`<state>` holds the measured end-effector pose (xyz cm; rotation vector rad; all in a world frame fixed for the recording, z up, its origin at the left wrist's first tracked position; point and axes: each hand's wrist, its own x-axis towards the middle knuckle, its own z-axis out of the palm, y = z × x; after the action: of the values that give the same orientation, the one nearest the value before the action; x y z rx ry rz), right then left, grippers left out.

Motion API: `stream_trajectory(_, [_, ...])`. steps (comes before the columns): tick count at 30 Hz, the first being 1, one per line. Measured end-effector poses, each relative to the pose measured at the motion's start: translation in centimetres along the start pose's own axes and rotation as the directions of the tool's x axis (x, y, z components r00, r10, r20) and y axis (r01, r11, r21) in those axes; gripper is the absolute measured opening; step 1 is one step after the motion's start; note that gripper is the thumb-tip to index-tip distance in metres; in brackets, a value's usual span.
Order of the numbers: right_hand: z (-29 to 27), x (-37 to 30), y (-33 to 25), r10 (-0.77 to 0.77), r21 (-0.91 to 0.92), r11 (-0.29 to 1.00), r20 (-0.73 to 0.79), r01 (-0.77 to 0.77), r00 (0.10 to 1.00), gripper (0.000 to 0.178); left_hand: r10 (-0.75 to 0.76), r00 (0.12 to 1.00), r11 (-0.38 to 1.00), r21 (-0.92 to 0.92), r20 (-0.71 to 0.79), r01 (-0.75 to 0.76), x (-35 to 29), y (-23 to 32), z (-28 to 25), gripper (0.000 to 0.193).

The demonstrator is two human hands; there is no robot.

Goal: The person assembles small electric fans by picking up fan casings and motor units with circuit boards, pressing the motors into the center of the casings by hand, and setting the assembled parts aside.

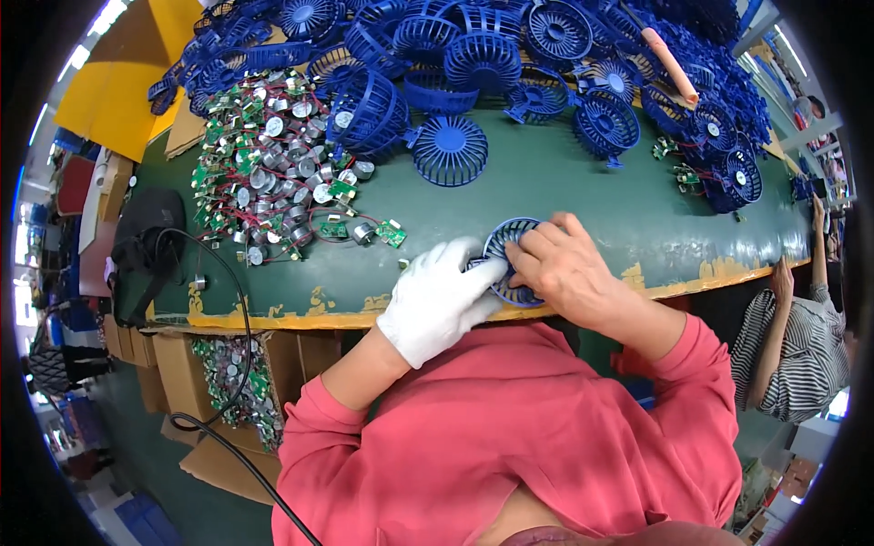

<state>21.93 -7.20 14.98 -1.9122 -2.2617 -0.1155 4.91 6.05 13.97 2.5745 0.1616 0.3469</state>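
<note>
Close to the table's front edge, both hands are on one blue plastic fan guard (513, 227). My left hand (440, 289), in a white glove, grips its left side with the fingers closed. Bare and bent over the right side, my right hand (566, 266) presses its fingers into the round guard. Whatever lies inside the guard under my fingers is hidden. Left of my gloved hand lie a small motor (363, 234) and a green circuit board (391, 233). Beyond my hands, a single blue fan guard (451, 151) rests on the green table (546, 173).
A heap of wired motors (282, 173) covers the left of the table. Blue guards (482, 62) pile up along the back. A pinkish-handled tool (669, 64) lies among them. A black bag (150, 238) and cable are at left; a cardboard box (187, 369) stands below. Another person (801, 341) works at right.
</note>
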Motion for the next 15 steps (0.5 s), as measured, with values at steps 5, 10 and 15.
stream_trajectory(5, [-0.3,-0.4,0.0,0.139,0.219,0.969,-0.112,-0.112,0.984,0.052,-0.043,0.95,0.986,-0.169,-0.308,-0.01,-2.0,-0.4,-0.9,0.038])
stream_trajectory(10, [-2.4,-0.9,3.0,0.24,0.168,0.966,-0.293,-0.197,0.926,0.065,-0.143,0.86,0.968,0.114,-0.49,0.225,-3.9,-3.3,-2.5,0.031])
stream_trajectory(15, [-1.2,-1.9,11.3,0.41,-0.007,0.894,-0.393,-0.449,0.823,0.064,-0.233,0.915,0.896,0.292,-0.33,0.334,-4.0,-5.5,-3.8,0.033])
